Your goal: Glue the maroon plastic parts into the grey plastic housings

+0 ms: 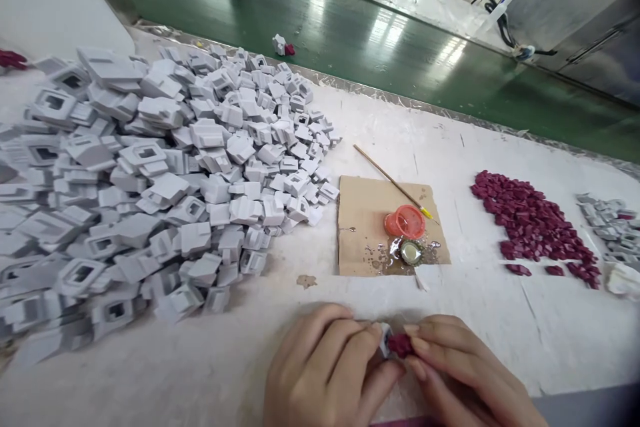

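Lone head-worn view; faces forward, down; hands (325,367) close at bottom; green belt (345,33) farther off

You have a light-grey piece (385,341), mostly hidden, in your left hand (327,367). Against its right side, your right hand (463,360) pinches a small, angular maroon piece (400,345).

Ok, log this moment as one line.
left hand: gripping grey part; right hand: pinching maroon piece against it; ahead: cardboard, red cup; left: grey pile; right: maroon pile

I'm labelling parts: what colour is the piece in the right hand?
The piece is maroon, shown in the head view.
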Demonstrator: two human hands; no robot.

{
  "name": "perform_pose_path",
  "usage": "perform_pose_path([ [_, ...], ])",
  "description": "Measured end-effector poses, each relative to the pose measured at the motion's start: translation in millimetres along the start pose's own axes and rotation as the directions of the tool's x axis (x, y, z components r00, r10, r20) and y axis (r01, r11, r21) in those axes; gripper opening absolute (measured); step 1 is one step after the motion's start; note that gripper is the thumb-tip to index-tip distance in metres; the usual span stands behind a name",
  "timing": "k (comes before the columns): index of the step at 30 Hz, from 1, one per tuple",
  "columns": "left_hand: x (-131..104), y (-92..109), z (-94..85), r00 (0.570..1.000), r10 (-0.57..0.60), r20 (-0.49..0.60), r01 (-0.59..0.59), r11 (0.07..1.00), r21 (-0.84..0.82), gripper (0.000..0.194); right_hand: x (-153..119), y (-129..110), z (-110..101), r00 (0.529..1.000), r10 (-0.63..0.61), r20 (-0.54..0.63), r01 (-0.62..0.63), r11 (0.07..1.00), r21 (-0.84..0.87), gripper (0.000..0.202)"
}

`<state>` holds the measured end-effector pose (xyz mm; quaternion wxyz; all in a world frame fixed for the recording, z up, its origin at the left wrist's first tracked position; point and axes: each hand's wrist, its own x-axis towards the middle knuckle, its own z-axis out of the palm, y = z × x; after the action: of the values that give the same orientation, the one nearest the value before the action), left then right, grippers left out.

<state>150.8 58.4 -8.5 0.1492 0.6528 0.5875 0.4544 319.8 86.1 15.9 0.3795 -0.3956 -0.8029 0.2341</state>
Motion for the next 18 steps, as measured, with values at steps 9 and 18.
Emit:
perform_pose_path([
  [9,2.9,-5.2,-4.6,0.993,0.085,0.078,-0.086,0.996,0.016,0.015,-2.8,-0.5,-4.3,0.993,-0.034,0.115,0.039,0.998,-0.044,0.025],
  [18,1.5,-11.1,-8.7,0.97,0.21,0.121,-0.218,0.974,0.062,0.014,14.9,-4.1,-2.9,0.987,-0.085,0.136,0.08,0.996,0.044,0.017],
])
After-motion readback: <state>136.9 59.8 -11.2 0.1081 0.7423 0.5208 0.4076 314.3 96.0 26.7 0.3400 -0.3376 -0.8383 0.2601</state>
